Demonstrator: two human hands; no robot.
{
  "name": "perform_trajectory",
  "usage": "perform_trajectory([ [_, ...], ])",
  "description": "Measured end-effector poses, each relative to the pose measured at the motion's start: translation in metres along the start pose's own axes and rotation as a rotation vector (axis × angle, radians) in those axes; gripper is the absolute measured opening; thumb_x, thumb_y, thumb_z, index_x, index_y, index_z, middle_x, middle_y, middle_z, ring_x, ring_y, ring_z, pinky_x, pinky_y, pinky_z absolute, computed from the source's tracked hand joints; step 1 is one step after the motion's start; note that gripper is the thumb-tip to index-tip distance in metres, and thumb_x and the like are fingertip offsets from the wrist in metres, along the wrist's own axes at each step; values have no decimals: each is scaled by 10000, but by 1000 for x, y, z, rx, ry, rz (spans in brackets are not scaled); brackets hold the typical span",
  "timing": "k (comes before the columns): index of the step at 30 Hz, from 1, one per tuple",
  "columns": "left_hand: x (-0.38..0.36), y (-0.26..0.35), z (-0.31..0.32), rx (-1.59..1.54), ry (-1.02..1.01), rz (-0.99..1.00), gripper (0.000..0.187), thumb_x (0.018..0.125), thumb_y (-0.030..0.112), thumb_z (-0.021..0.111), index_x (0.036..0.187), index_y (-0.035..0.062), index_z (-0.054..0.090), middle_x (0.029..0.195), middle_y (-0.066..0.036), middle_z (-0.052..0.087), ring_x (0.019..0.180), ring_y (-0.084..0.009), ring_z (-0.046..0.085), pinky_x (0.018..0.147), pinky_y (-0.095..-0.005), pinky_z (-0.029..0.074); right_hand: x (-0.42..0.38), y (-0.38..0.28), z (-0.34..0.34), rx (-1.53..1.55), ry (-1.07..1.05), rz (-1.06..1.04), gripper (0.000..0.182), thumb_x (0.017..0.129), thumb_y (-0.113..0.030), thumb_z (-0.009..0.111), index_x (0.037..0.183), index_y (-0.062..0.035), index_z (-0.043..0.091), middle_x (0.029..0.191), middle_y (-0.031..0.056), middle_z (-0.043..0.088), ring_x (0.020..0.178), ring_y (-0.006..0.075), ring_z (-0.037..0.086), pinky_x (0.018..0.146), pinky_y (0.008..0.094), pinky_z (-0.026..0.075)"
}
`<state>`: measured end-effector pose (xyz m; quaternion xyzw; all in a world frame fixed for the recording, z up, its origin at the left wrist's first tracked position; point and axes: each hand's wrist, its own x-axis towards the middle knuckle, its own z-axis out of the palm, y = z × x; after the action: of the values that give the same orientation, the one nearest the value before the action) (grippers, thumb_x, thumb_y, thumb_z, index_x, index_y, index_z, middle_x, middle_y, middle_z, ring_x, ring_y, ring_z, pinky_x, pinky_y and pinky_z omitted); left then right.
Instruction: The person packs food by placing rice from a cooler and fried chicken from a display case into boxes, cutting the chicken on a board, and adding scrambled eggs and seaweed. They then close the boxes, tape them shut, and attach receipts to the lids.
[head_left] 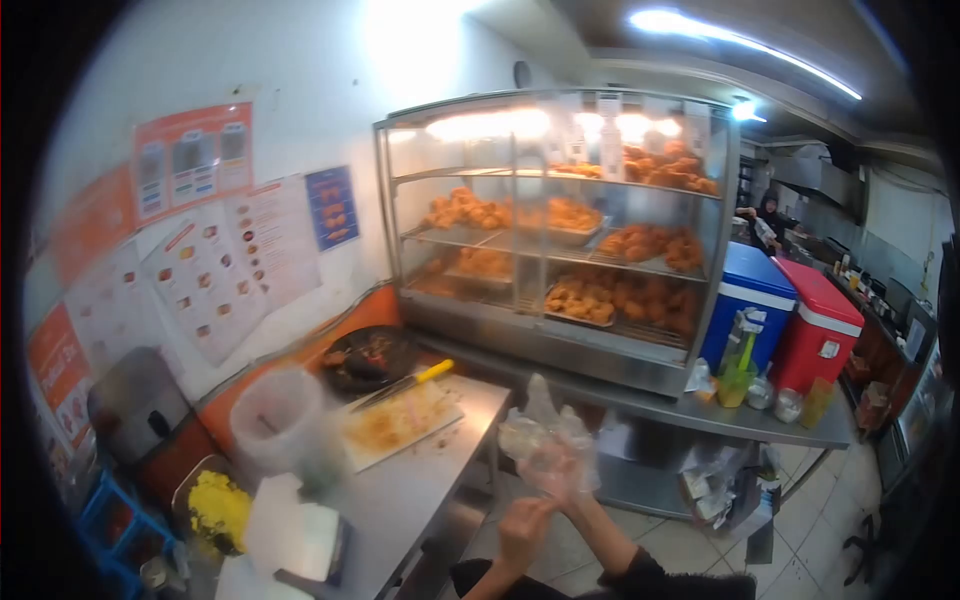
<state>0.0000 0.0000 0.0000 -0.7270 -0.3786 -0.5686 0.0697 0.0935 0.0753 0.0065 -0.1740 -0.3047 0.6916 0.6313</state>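
Observation:
At the lower centre, in front of the table's edge, my two hands are close together. My right hand [557,468] is inside a loose clear plastic glove [545,425], whose empty-looking fingers stick up. Just below it, my left hand [525,525] is closed near the right wrist, fingers pinched at the glove's lower edge; the exact grip is too small to make out. To the left, a white cutting board [400,432] with brown crumbs lies on the steel table [385,510]. A knife with a yellow handle [435,371] rests along the board's back edge.
Behind stands a glass cabinet [550,345] of fried food. A black pan [370,358], plastic tub [275,410], yellow food [218,508] and white box [295,530] are left. Blue [748,300] and red [815,320] coolers stand right; a person [770,215] is far back.

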Motion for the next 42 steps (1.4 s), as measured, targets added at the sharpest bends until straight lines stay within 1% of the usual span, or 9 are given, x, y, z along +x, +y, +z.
perform_trajectory([
  [3,-6,39,87,-129,-112,109,266,620,4,602,860,115,622,758,-33,574,686,-191,564,565,-281,473,-13,-80,-87,504,-317,67,636,715,-631,468,1178,-201,405,1221,108,355,1097,308,379,906,602,252],
  [10,-3,145,288,-540,-194,306,215,653,39,630,860,98,631,730,-30,573,658,-185,573,557,-270,477,-52,-272,-186,275,-283,-134,648,725,-631,443,1271,-295,352,1336,141,282,1207,418,226,935,654,117],
  [13,-17,178,340,-813,-132,307,249,672,56,622,918,91,622,742,-44,579,671,-187,579,560,-260,476,-35,-308,-242,206,7,-312,613,747,-560,491,1266,-258,370,1338,106,293,1236,344,224,957,618,153],
  [16,-12,169,404,-691,-284,245,244,662,153,651,904,126,635,916,-22,610,794,-203,570,699,-319,446,-4,-354,-280,179,386,-526,474,764,-396,586,1174,-190,469,1134,45,476,1032,163,457,908,439,375],
  [20,107,159,498,-771,-338,637,311,718,171,621,1012,75,585,847,-82,596,768,-226,583,669,-327,476,36,-455,-305,362,286,-780,384,803,-356,549,1119,-145,492,1007,42,544,869,155,508,832,395,426],
  [24,273,208,589,-700,-423,332,495,708,177,614,1156,72,431,1095,-164,471,993,-333,454,857,-399,361,68,-559,-352,-92,74,-970,450,815,-351,533,1174,-95,443,986,65,548,840,136,511,783,310,451],
  [29,378,230,754,-89,-490,658,708,581,297,722,1197,135,413,1161,-114,426,1148,-275,352,985,-560,137,56,-653,-361,-307,283,-1038,543,836,-369,499,1256,-58,355,944,52,529,835,143,507,763,294,434],
  [33,411,231,783,-39,-900,791,663,570,350,709,1156,168,457,1121,-83,461,1139,-249,369,961,-611,118,47,-701,-382,-511,379,-1002,518,857,-372,461,1257,-60,358,957,39,532,828,153,511,765,316,422],
  [42,410,229,771,-191,-505,1142,427,607,317,651,987,191,504,1176,-25,444,1165,-187,353,980,-612,94,85,-801,-415,-1132,311,-631,433,848,-321,491,1153,-18,444,1156,114,501,950,197,541,856,322,409],
])
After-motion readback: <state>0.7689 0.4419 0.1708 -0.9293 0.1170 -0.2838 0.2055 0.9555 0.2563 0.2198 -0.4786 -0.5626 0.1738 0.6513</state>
